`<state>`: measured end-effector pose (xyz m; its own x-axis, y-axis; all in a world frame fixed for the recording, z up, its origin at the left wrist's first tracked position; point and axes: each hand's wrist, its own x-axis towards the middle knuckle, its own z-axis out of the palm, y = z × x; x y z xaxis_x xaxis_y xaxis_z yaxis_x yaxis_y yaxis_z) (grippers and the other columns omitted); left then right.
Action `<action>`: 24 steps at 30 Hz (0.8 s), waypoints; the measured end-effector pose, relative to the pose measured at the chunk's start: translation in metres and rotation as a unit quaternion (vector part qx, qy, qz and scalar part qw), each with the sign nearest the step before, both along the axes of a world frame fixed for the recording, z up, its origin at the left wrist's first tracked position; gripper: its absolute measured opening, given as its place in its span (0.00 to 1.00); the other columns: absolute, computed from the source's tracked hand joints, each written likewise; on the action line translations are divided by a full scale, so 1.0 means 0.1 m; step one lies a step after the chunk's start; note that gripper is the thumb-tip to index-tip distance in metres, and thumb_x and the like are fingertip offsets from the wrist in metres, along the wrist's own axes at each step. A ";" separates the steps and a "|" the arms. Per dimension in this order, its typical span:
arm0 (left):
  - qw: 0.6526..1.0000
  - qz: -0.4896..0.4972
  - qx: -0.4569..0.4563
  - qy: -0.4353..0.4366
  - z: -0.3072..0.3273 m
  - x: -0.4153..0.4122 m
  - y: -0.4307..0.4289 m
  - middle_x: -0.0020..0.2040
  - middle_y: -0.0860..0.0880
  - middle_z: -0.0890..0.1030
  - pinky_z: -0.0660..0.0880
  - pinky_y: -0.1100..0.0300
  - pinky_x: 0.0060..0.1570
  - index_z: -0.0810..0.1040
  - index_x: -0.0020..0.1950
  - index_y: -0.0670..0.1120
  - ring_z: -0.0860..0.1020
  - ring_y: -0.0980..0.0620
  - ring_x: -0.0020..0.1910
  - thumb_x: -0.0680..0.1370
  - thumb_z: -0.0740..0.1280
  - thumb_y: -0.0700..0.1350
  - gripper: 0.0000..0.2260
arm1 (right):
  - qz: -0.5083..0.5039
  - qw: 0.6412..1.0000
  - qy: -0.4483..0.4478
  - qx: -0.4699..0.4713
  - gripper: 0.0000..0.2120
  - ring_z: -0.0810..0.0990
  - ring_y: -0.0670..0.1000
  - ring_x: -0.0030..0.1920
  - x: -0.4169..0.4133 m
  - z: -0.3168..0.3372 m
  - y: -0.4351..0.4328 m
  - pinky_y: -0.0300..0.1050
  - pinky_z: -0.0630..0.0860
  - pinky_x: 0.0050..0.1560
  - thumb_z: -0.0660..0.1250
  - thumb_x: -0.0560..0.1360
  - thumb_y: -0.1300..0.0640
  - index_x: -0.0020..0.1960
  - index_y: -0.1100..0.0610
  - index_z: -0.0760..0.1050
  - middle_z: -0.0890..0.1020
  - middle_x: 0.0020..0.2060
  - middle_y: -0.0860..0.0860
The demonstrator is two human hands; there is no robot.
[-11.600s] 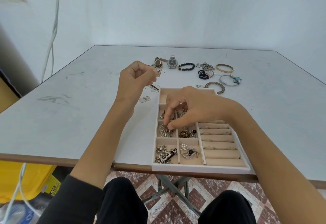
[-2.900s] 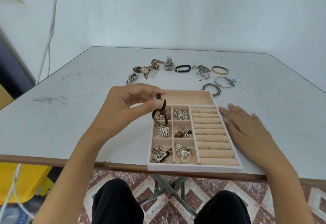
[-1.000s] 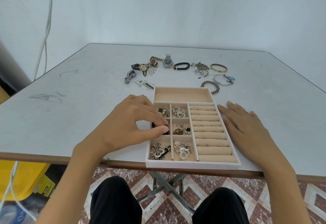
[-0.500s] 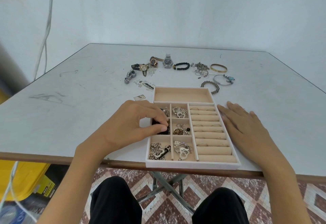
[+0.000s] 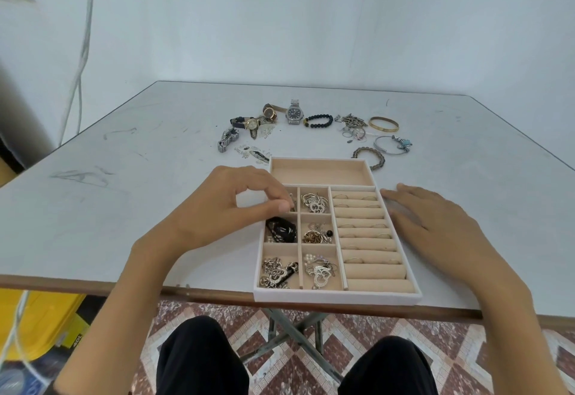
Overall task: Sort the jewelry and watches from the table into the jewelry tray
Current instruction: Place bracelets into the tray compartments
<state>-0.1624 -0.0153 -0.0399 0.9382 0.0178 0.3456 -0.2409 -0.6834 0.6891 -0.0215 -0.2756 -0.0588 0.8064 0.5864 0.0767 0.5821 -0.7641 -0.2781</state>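
A grey-white table with scratches stands before a pale wall; a white cable hangs at the left, and the floor below has patterned tiles. On the far part of the table lie watches, a black bead bracelet, a gold bangle and other pieces.

The jewelry tray sits at the near edge. Its right side has padded rolls with rings between them. The small compartments hold silver pieces, and a black bracelet lies in the middle left one.

The left hand is over the far left small compartment with curled fingers; a small silver piece shows at the thumb tip, but I cannot tell if it is pinched. The right hand lies flat with straight fingers on the table, against the right wall of the tray.
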 end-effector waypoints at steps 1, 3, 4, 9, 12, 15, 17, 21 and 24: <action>1.000 0.003 -0.006 0.003 0.02 0.03 0.02 0.46 0.54 0.84 0.72 0.62 0.59 0.85 0.46 0.48 0.81 0.55 0.51 0.74 0.71 0.48 0.06 | 0.000 1.000 0.005 -0.008 0.19 0.62 0.46 0.72 0.03 0.05 0.00 0.47 0.61 0.67 0.53 0.81 0.45 0.71 0.41 0.66 0.66 0.72 0.43; 1.000 0.012 -0.009 0.003 0.09 0.11 0.06 0.45 0.54 0.84 0.71 0.67 0.57 0.85 0.46 0.48 0.81 0.57 0.50 0.74 0.71 0.48 0.06 | -0.004 1.000 0.019 -0.006 0.15 0.70 0.47 0.65 0.11 0.16 0.02 0.48 0.67 0.59 0.57 0.80 0.46 0.64 0.41 0.73 0.74 0.65 0.43; 1.000 0.019 -0.006 0.001 0.12 0.17 0.08 0.45 0.55 0.84 0.70 0.69 0.55 0.85 0.46 0.48 0.80 0.59 0.49 0.74 0.71 0.48 0.06 | -0.011 1.000 0.029 0.002 0.13 0.73 0.48 0.61 0.17 0.22 0.04 0.48 0.69 0.57 0.60 0.79 0.46 0.61 0.42 0.76 0.77 0.60 0.44; 0.998 0.063 0.006 -0.009 0.20 0.63 0.27 0.46 0.52 0.84 0.73 0.68 0.46 0.84 0.49 0.47 0.79 0.61 0.44 0.77 0.69 0.43 0.04 | -0.034 0.996 0.066 0.039 0.05 0.83 0.50 0.43 0.65 0.47 0.29 0.51 0.76 0.55 0.69 0.73 0.49 0.48 0.46 0.80 0.84 0.39 0.46; 0.995 0.093 0.022 0.007 0.18 0.95 0.35 0.47 0.52 0.83 0.71 0.71 0.44 0.83 0.50 0.48 0.78 0.57 0.44 0.77 0.68 0.40 0.06 | -0.040 0.998 0.035 0.044 0.04 0.82 0.53 0.45 0.90 0.51 0.54 0.47 0.75 0.52 0.69 0.72 0.51 0.46 0.47 0.79 0.83 0.43 0.48; 0.994 0.089 0.059 0.033 0.18 1.21 0.33 0.47 0.52 0.82 0.68 0.78 0.44 0.82 0.51 0.49 0.77 0.55 0.47 0.76 0.69 0.41 0.06 | -0.040 0.999 -0.003 0.035 0.06 0.78 0.54 0.52 1.07 0.52 0.81 0.44 0.68 0.47 0.68 0.72 0.54 0.48 0.46 0.79 0.80 0.50 0.50; 0.992 0.071 0.087 0.063 0.19 1.37 0.28 0.48 0.51 0.82 0.68 0.76 0.44 0.82 0.52 0.47 0.77 0.55 0.47 0.76 0.69 0.41 0.07 | -0.038 0.999 -0.016 0.036 0.08 0.78 0.55 0.52 1.16 0.51 0.97 0.43 0.66 0.45 0.67 0.72 0.56 0.49 0.47 0.80 0.81 0.51 0.51; 0.985 0.023 0.119 0.125 0.17 1.62 0.20 0.47 0.50 0.83 0.74 0.58 0.54 0.81 0.50 0.52 0.78 0.53 0.46 0.74 0.72 0.43 0.07 | -0.049 0.997 -0.045 0.046 0.12 0.77 0.55 0.49 1.31 0.44 1.17 0.43 0.65 0.44 0.64 0.73 0.62 0.50 0.48 0.80 0.81 0.52 0.52; 0.978 0.002 0.142 0.150 0.11 1.75 0.16 0.45 0.50 0.83 0.76 0.61 0.49 0.83 0.52 0.50 0.77 0.56 0.40 0.74 0.70 0.38 0.10 | -0.060 0.995 -0.062 0.041 0.16 0.78 0.56 0.52 1.41 0.37 1.27 0.45 0.69 0.45 0.60 0.73 0.66 0.50 0.48 0.81 0.81 0.53 0.52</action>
<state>0.0124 0.0004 -0.0285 0.9983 -0.0353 0.0462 -0.0539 -0.8581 0.5106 0.1195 -0.1487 -0.0221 0.8520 0.4738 0.2229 0.5212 -0.8081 -0.2743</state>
